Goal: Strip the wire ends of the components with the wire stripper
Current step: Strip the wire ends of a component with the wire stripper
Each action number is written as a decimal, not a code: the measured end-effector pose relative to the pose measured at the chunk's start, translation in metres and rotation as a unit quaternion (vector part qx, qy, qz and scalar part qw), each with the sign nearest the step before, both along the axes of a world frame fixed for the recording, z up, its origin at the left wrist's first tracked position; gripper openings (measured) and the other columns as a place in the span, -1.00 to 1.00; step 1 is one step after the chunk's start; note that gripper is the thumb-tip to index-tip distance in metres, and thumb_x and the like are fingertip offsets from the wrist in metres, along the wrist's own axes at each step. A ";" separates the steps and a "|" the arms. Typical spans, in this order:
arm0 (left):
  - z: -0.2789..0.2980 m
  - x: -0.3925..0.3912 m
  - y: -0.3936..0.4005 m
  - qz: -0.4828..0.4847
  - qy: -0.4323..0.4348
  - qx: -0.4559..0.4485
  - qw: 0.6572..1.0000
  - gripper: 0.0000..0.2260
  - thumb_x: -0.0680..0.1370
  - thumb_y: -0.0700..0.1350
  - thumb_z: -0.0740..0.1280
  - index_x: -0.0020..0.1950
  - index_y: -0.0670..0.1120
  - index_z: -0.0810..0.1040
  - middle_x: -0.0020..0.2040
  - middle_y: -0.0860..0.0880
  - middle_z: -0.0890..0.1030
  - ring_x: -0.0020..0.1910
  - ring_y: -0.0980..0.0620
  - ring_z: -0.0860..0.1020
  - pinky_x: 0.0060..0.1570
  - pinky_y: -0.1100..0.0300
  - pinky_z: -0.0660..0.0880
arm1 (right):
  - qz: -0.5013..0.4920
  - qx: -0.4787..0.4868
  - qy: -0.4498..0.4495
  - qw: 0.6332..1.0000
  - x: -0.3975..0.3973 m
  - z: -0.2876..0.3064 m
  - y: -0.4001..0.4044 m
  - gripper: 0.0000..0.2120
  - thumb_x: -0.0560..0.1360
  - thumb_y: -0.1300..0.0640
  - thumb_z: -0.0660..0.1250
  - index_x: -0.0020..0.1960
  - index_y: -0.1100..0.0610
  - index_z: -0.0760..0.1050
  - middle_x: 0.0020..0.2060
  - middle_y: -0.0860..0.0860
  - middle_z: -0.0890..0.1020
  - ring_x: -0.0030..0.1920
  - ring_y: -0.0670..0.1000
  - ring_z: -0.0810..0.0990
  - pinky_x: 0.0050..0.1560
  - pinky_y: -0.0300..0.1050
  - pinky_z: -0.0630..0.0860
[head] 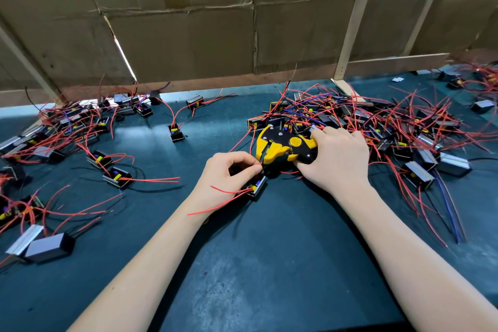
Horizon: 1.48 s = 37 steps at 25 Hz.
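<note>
The right hand (338,159) is gripping the handles of the yellow and black plastic wire stripper (283,147), fingers curled over the grips, with the tool's head pointing left toward the other hand. The left hand (229,174) is pinching a thin red wire end (260,164) between thumb and forefinger and holding it right at the stripper's yellow jaws, which are standing slightly parted around the wire tip. Just below that pinch, the small black box-shaped component with a yellow part inside (256,187) is lying on the dark teal bench mat (269,264), touching the left hand's heel side, and its other loose red wires (229,197) are trailing left across the wrist. Both bare forearms are reaching in from the bottom edge, meeting near the middle of the mat. To the right of the stripper, a dense tangled heap of the same black components with red, blue and black leads (390,127) is spreading toward the right edge. On the left, a looser scatter of similar components (80,148) is lying well apart from one another, and a grey and silver rectangular block (45,245) is sitting near the lower left. Behind everything, a wall of flattened brown cardboard boxes (188,35) printed with handling symbols is standing against pale wooden posts (350,35).
</note>
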State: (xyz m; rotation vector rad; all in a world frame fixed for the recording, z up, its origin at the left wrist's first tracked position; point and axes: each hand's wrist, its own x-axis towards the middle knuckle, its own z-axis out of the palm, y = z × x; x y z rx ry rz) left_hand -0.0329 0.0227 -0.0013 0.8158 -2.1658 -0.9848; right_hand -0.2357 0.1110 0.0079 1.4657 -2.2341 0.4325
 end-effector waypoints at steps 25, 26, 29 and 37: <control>0.032 0.104 -0.064 0.525 -0.159 -0.184 0.816 -0.49 0.45 -0.15 0.44 0.33 -0.25 0.37 0.23 -0.39 0.49 0.22 -0.38 0.42 0.17 -0.18 0.32 | -0.015 -0.139 -0.136 0.981 -0.003 0.000 0.008 -0.58 0.33 -0.24 0.47 -0.19 0.12 0.53 -0.26 0.04 0.57 -0.17 0.20 0.56 -0.18 -0.01 0.45; 0.029 0.120 -0.069 0.554 -0.209 -0.122 0.797 -0.47 0.46 -0.11 0.44 0.32 -0.30 0.35 0.26 -0.44 0.43 0.25 -0.42 0.38 0.21 -0.21 0.29 | -0.014 -0.136 -0.136 0.981 -0.002 0.000 0.008 -0.58 0.33 -0.24 0.46 -0.17 0.12 0.54 -0.26 0.04 0.58 -0.17 0.20 0.56 -0.17 -0.01 0.44; 0.027 0.141 -0.074 0.524 -0.300 0.057 0.795 -0.53 0.51 0.00 0.41 0.29 -0.25 0.42 0.30 -0.39 0.45 0.32 -0.38 0.37 0.27 -0.16 0.34 | -0.013 -0.132 -0.146 0.980 0.000 0.000 0.009 -0.58 0.33 -0.26 0.45 -0.18 0.11 0.52 -0.26 0.02 0.56 -0.17 0.19 0.56 -0.17 -0.01 0.44; 0.036 0.125 -0.062 0.514 -0.189 -0.038 0.836 -0.77 0.50 -0.14 0.41 0.14 -0.14 0.58 0.14 -0.29 0.58 0.14 -0.38 0.52 0.10 -0.20 0.48 | -0.011 -0.125 -0.144 0.982 -0.003 -0.001 0.011 -0.55 0.32 -0.32 0.39 -0.21 0.08 0.49 -0.28 0.00 0.55 -0.19 0.17 0.55 -0.20 -0.02 0.48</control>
